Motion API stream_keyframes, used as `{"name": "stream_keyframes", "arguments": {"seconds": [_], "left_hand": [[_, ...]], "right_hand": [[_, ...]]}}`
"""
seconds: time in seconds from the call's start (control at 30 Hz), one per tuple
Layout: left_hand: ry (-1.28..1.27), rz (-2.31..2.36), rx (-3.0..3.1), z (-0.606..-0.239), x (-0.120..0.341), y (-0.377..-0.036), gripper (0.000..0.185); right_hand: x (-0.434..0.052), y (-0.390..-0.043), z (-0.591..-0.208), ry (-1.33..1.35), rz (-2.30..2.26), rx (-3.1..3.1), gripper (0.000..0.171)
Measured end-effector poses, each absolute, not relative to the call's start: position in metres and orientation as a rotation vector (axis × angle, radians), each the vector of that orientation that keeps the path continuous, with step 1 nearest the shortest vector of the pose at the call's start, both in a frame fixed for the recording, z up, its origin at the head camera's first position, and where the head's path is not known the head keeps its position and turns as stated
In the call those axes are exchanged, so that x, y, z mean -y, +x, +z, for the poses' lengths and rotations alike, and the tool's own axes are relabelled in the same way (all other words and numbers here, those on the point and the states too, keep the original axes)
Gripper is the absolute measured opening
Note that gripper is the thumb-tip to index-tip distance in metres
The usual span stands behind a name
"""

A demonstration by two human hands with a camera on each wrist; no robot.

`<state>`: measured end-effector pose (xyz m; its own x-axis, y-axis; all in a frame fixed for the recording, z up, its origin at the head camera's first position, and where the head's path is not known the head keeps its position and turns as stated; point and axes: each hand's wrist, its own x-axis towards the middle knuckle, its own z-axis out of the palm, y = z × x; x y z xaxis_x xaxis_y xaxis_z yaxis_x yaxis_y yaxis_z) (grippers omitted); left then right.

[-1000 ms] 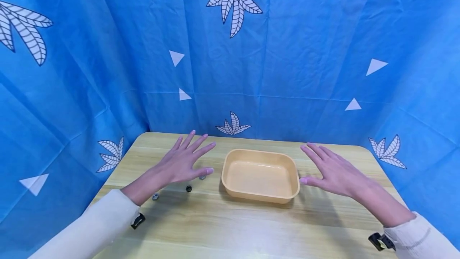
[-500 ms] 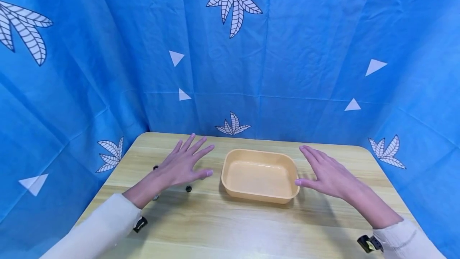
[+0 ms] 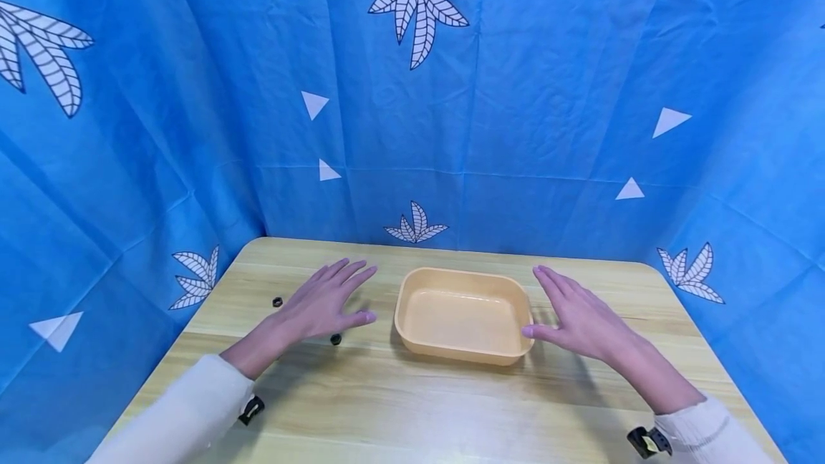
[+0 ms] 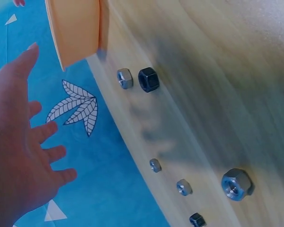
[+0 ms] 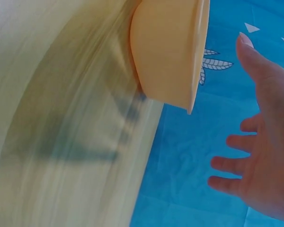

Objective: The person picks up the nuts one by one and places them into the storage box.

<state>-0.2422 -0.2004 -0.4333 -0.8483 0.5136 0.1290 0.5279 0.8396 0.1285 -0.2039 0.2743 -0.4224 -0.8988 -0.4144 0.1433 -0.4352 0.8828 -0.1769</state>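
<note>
Head view: one shallow rectangular tan plastic tray point(image 3: 412, 331), set on the pale wooden tabletop point(image 3: 419, 407) toward its far edge, midway across. Left hand point(image 3: 319, 303), fingers spread and holding nothing, hovers over small dark and silver metal hex nuts point(image 4: 148, 79) scattered near the left edge. Right hand point(image 3: 580, 317), likewise flat and released, sits just beside the tray's right wall, thumb near its rim. Blue leaf-patterned cloth point(image 3: 451, 106) surrounds.

I see both hands lower and nearer the table than a second ago: my left hand point(image 3: 322, 303) has uncovered a black nut point(image 3: 277, 301), my right hand point(image 3: 576, 313) seems closer to the tray point(image 3: 412, 285).
</note>
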Motion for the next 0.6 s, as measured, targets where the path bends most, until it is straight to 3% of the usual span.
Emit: {"name": "stream_keyframes", "arguments": {"seconds": [0.6], "left_hand": [[-0.793, -0.274, 2.938, -0.452, 0.203, -0.239, 0.080]], "right_hand": [[-0.265, -0.203, -0.443, 0.635, 0.365, 2.955, 0.109]]}}
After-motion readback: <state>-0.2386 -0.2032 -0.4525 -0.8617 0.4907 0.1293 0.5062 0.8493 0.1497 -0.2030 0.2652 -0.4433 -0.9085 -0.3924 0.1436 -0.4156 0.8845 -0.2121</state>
